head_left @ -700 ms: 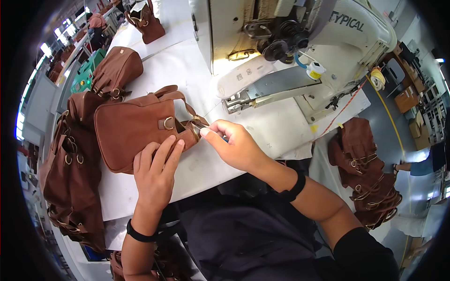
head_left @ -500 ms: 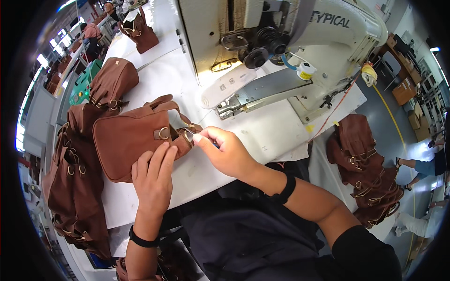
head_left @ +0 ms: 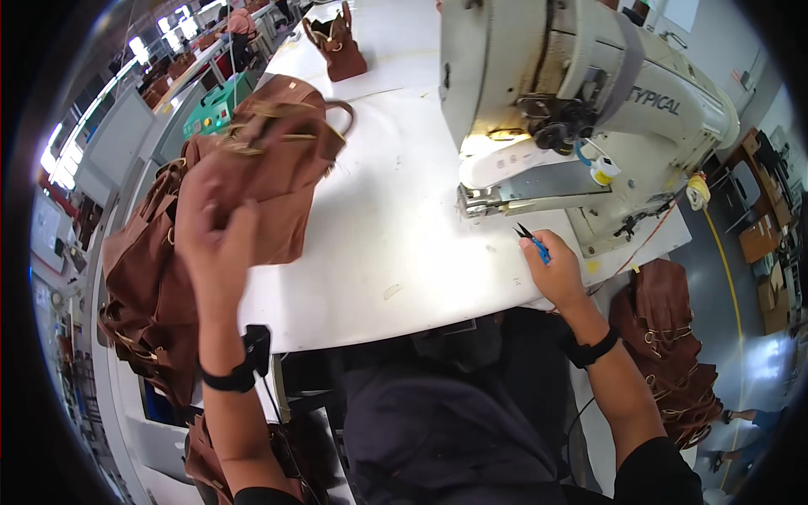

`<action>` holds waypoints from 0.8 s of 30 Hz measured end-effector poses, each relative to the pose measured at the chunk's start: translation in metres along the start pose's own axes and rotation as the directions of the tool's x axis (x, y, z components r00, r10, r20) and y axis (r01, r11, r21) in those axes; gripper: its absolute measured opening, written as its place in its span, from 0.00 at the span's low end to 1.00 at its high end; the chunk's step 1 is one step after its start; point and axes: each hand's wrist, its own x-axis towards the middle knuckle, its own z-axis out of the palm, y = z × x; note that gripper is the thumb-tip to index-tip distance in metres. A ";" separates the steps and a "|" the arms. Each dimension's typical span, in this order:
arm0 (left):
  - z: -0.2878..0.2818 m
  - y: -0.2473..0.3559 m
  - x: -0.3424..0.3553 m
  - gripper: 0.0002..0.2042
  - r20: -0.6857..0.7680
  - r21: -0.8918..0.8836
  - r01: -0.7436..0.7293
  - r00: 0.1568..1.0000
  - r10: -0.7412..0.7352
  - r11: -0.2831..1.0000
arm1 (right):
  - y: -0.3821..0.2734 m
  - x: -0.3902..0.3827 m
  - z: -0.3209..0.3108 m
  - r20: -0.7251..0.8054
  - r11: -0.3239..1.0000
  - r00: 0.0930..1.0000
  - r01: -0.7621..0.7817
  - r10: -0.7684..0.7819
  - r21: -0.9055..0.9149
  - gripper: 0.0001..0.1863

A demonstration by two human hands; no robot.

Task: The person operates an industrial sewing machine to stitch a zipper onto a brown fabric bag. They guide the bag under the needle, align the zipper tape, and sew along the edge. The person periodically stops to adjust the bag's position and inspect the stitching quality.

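Observation:
My left hand [head_left: 215, 240], smeared by motion, grips a brown leather bag [head_left: 286, 210] at the left side of the table. The bag is tilted and blurred, and its curved handle sticks out to the right. Its lower part is beside a heap of similar brown bags [head_left: 139, 269]. Over the table's right part, my right hand [head_left: 555, 268] is closed around small blue-handled thread snips [head_left: 541, 248]. Their dark pointed blades face up and left, a little apart. The snips are just below the sewing machine's arm, not touching it.
A large cream sewing machine [head_left: 480, 76] stands on the white table [head_left: 396, 252] at the right. Another brown bag [head_left: 343, 57] sits at the far end. More brown bags [head_left: 665, 353] hang in a pile at the right. A green box [head_left: 220, 105] is at the far left.
My left hand has carried the bag up and left from the table to the heap. My right hand has moved right, away from the bag, with the snips. The view has shifted left.

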 end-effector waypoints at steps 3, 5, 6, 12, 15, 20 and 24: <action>-0.022 0.004 -0.010 0.28 -0.157 -0.290 -0.070 0.987 0.024 0.954 | 0.001 -0.005 -0.004 -0.027 0.999 0.998 0.050 -0.050 -0.016 0.15; -0.051 -0.031 -0.053 0.29 -0.074 -0.287 0.046 0.995 -0.070 0.957 | -0.004 -0.007 0.003 -0.046 0.997 0.996 0.081 -0.081 0.003 0.14; -0.058 -0.037 -0.078 0.28 0.040 -0.251 0.144 0.990 -0.138 0.957 | -0.003 -0.008 0.006 -0.059 0.996 0.994 0.091 -0.090 0.008 0.14; -0.065 -0.025 -0.124 0.38 0.135 0.348 -0.064 0.991 0.018 0.935 | 0.000 -0.008 0.005 -0.058 0.996 0.995 0.086 -0.087 -0.011 0.12; -0.066 -0.010 -0.118 0.38 0.137 0.304 -0.011 0.990 -0.032 0.953 | 0.002 -0.009 0.004 -0.048 0.997 0.996 0.069 -0.070 -0.034 0.12; -0.095 -0.021 -0.123 0.35 0.106 0.304 0.020 0.993 -0.055 0.952 | 0.000 -0.009 0.004 -0.048 0.999 0.998 0.043 -0.043 -0.004 0.11; -0.105 -0.036 -0.134 0.24 0.023 0.143 0.127 0.991 -0.131 0.982 | -0.001 -0.009 0.005 -0.067 0.999 0.997 0.041 -0.039 0.023 0.10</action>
